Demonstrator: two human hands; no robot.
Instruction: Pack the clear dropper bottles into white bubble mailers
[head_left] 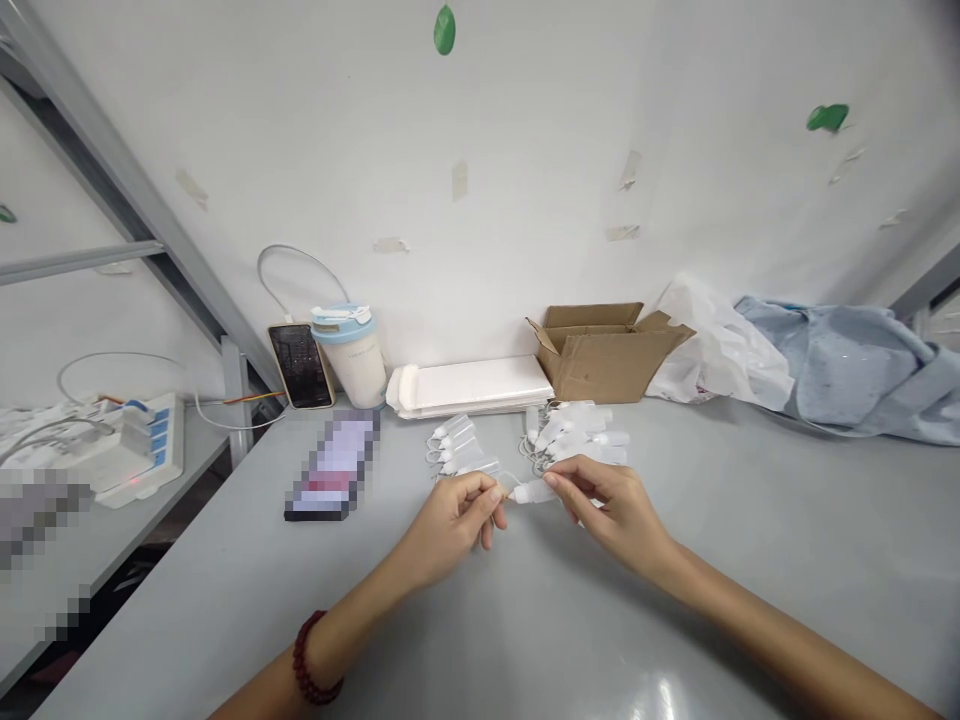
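Between my two hands lies a small white translucent bottle-like piece [531, 492], its narrow tip pointing left. My right hand [604, 505] pinches its wider end between thumb and fingers. At the tip, my left hand [461, 520] has thumb and forefinger pressed together on a thin cord. Just behind my left hand, several similar clear pieces with looped cords [459, 442] lie side by side. A looser pile of such white pieces [574, 432] sits behind my right hand.
Along the wall stand a phone [301, 365], a lidded cup [354, 355], stacked white packets [472, 388], an open cardboard box [607, 365], a plastic bag [716, 345] and blue cloth [847, 365]. A blurred-out phone [334, 465] lies left; a power strip [154, 450] sits beyond the table edge.
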